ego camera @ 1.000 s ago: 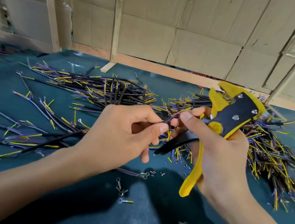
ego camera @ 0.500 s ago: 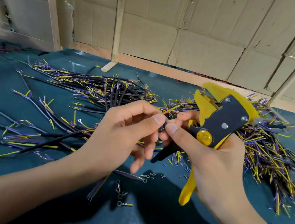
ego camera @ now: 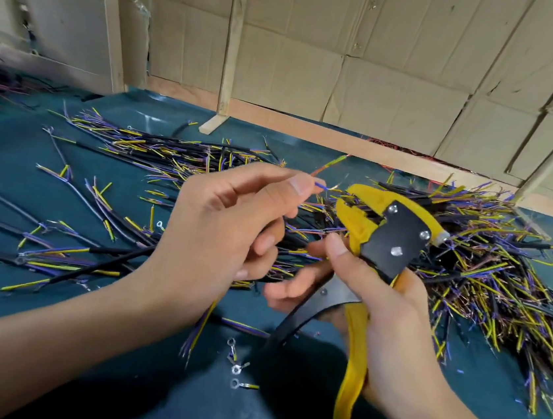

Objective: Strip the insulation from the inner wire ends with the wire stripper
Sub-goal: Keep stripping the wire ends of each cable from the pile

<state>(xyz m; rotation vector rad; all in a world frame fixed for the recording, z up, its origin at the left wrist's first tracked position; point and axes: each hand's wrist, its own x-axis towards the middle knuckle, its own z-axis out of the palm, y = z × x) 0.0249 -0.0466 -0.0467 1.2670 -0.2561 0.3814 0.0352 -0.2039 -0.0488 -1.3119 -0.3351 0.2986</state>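
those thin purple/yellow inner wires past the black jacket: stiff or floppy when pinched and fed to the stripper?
Probably semi-floppy: the blue inner wire pinched by the left hand pokes out straight over its short free end, while longer leads in the wire pile curve and splay. Likely very light, so easily nudged. The wire stripper in the right hand is rigid by comparison.

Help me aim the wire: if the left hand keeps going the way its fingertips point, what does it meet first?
Probably the open yellow head of the wire stripper, just right of the left hand; depth is unclear.
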